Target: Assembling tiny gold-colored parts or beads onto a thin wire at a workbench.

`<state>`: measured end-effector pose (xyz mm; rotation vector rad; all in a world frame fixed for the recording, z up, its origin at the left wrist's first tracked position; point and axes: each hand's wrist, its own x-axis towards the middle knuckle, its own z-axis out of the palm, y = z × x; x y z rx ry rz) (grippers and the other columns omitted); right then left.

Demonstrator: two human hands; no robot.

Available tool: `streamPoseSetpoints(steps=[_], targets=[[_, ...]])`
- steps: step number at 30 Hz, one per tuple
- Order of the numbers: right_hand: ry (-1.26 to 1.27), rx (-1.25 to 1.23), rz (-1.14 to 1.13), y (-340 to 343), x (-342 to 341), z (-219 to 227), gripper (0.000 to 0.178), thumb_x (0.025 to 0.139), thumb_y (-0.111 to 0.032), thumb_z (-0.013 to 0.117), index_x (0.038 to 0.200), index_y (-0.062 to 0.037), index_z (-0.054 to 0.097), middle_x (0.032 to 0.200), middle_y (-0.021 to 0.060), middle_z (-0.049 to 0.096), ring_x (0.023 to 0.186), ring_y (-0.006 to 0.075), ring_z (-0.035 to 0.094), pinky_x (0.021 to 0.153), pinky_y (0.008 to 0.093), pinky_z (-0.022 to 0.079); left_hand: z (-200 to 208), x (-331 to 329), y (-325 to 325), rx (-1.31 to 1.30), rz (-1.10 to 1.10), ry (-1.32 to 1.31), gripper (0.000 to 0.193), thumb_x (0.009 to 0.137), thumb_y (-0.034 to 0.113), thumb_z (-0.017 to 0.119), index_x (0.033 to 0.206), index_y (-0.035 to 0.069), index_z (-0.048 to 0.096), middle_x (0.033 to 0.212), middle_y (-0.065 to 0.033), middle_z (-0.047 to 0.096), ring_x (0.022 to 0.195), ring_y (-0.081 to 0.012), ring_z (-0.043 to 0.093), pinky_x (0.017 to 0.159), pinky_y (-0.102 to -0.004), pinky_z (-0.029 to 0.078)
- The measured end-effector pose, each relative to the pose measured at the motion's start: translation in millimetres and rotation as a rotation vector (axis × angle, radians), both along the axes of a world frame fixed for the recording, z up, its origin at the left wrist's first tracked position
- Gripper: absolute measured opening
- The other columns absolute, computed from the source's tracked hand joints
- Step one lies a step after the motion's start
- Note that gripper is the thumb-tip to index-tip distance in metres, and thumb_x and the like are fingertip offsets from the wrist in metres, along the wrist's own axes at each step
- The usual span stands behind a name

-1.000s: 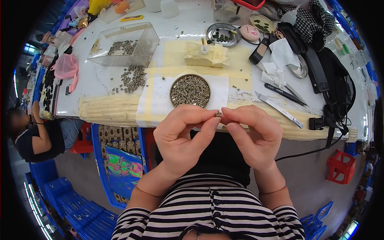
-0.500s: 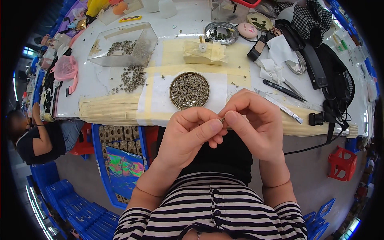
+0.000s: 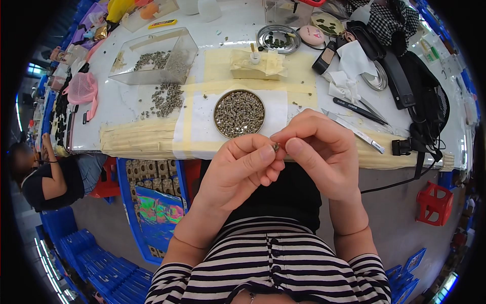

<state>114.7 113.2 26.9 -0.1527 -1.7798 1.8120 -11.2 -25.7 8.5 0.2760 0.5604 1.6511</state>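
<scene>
Just past the table's near edge, my left hand (image 3: 238, 169) pinches a tiny dark metal part (image 3: 276, 147) between thumb and forefinger. Close against it is my right hand (image 3: 324, 154), its forefinger reaching over the part and its thumb a little apart; I see nothing held between them. Beyond both hands, a round tin (image 3: 239, 114) full of small shiny metal parts stands on white paper. To its left lies a loose heap of similar metal parts (image 3: 168, 100), beside a tilted clear plastic box (image 3: 154, 55) with more inside.
Behind the tin stands a paper-wrapped block (image 3: 257, 65) with a small white cup. Tweezers (image 3: 360, 110) and a metal blade-like tool (image 3: 357, 133) lie at right. A round metal dish (image 3: 278, 39) holds dark green pieces. Below left is a blue crate (image 3: 132, 213); a person (image 3: 53, 175) sits far left.
My right thumb has drawn back from the pinch, leaving a gap to its forefinger. The tiny metal part now shows at the left fingertips. My left hand has shifted slightly left.
</scene>
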Motion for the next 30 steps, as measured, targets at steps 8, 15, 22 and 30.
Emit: streamPoseSetpoints(steps=[8,15,22,30], targets=[[-0.001,-0.015,0.009,-0.3,0.5,-3.7,0.014,0.089,0.001,0.067,0.101,0.0011,0.073,0.087,0.0073,0.066,0.078,0.0114,0.064,0.073,0.0237,0.05,-0.9,-1.2,-0.1,0.006,0.026,0.074,0.014,0.098,0.01,0.061,0.104,-0.001,0.067,0.092,-0.0083,0.07,0.076,-0.01,0.066,0.067,-0.0202,0.055],[-0.018,-0.025,-0.037,-1.2,1.5,-4.9,0.013,0.087,0.001,0.068,0.099,0.0008,0.072,0.089,0.0066,0.066,0.082,0.0118,0.063,0.076,0.0246,0.05,7.0,8.9,1.6,-0.03,0.248,0.484,0.014,0.098,0.009,0.061,0.103,-0.003,0.067,0.091,-0.0083,0.069,0.078,-0.0105,0.065,0.069,-0.0213,0.055],[-0.035,0.011,-0.093,-3.8,-1.6,-6.4,0.007,0.087,0.0,0.068,0.094,0.0002,0.069,0.089,0.0071,0.065,0.081,0.0145,0.061,0.074,0.0265,0.049,10.9,20.8,3.1,-0.067,0.476,0.739,0.014,0.09,-0.004,0.067,0.104,-0.005,0.067,0.091,-0.0087,0.068,0.079,-0.0108,0.065,0.072,-0.0228,0.056],[0.008,0.264,-0.229,-5.5,-3.6,-5.5,0.008,0.082,0.001,0.072,0.09,-0.0005,0.07,0.084,0.0077,0.067,0.077,0.0186,0.062,0.071,0.0283,0.049,7.5,15.8,3.0,-0.017,0.692,1.292,0.018,0.08,-0.008,0.074,0.097,-0.004,0.071,0.089,-0.0113,0.068,0.076,-0.0124,0.065,0.066,-0.0223,0.053]])
